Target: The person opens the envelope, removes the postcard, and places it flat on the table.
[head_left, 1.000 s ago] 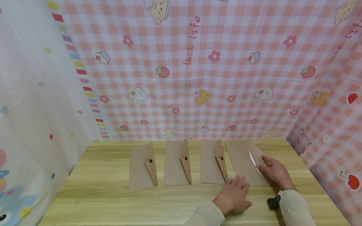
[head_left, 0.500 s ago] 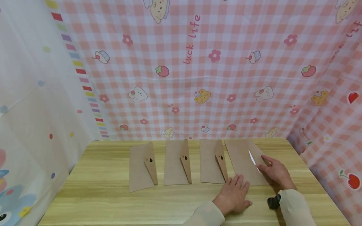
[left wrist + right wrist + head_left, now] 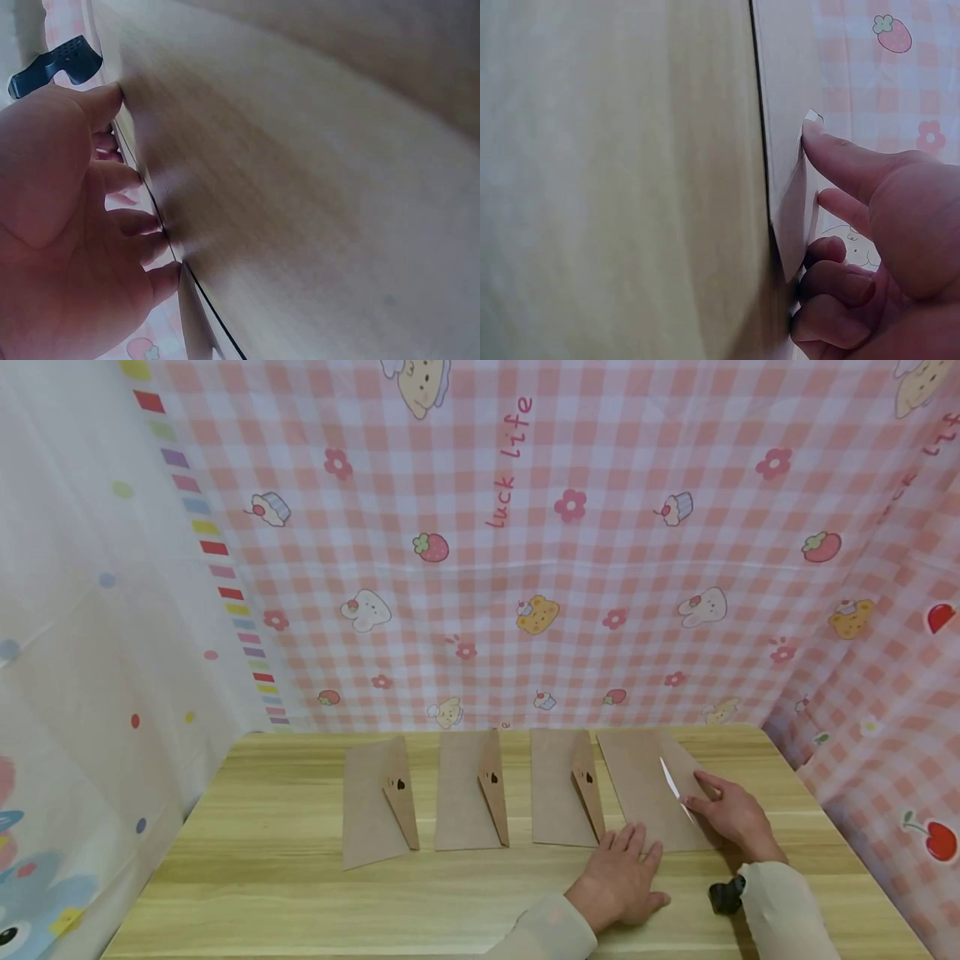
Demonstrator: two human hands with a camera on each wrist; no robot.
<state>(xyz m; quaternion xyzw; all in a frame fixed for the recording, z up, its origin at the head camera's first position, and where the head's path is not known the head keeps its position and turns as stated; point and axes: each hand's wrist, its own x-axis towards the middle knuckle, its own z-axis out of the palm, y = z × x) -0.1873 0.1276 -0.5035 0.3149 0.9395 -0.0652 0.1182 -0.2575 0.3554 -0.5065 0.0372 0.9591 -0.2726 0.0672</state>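
Brown paper folder [image 3: 641, 802] at 4 o'clock, flat on the counter [image 3: 300, 902], white sliver [image 3: 670, 781] along its flap. Right hand [image 3: 735, 817] pinches that flap, thumb one side, index the other, rest curled. Left hand [image 3: 619, 877] at 5 o'clock, palm down, fingers straight, tips by the folder's near-left corner.

Risks, my guess: flap creases crooked or tears if the right hand pulls unevenly; folder could slide if the left presses too lightly. Left fingers sit right by the third folder [image 3: 558, 789], so might nudge it.

Counter: pale wood-grain. Other folders: second [image 3: 459, 793] at 6, first [image 3: 367, 810] at 7. Pink checked cloth [image 3: 480, 577] at 12, white dotted cloth [image 3: 67, 693] at 9.
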